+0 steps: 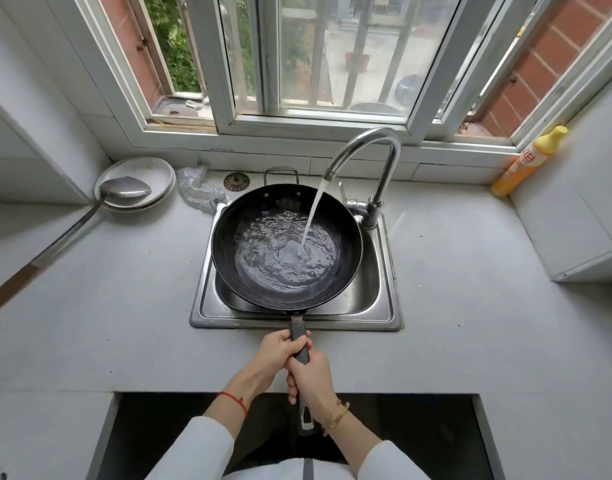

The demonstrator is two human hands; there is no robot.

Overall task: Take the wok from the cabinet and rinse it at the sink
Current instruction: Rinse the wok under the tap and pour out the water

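A black wok (249, 216) sits over the steel sink (384, 306), its long dark handle pointing toward me. Water pours from the curved chrome tap (373, 143) into the wok and pools in its bottom. My left hand (278, 351) grips the handle close to the wok. Just behind it, my right hand (311, 379) grips the same handle. The handle's end sticks out below my right wrist.
A long metal ladle (124, 190) lies across stacked white plates (159, 168) at the left. A steel scourer (195, 188) lies by the sink's back left corner. A yellow detergent bottle (526, 161) leans at the right. An open window spans the back.
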